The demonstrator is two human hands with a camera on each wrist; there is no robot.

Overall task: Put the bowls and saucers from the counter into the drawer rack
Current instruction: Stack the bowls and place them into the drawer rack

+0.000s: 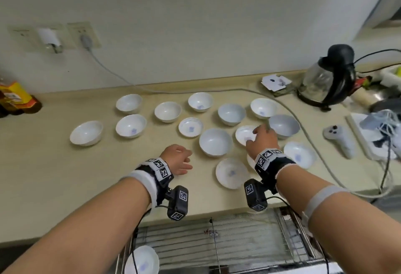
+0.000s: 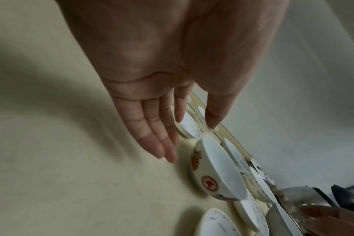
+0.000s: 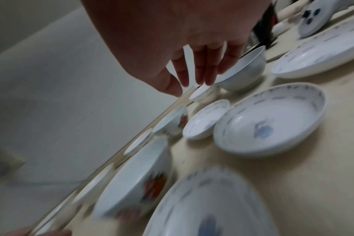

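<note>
Bowls (image 1: 216, 142) and saucers (image 1: 190, 127) spread on counter (image 1: 43, 165); kettle (image 1: 327, 78) far right; drawer rack (image 1: 217, 241) below front edge.

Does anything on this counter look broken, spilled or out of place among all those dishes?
Nothing looks broken or spilled; every bowl and saucer sits upright. The odd ones out are a white game-style controller lying near the dishes and a grey cable trailing across the counter right beside a bowl.
</note>
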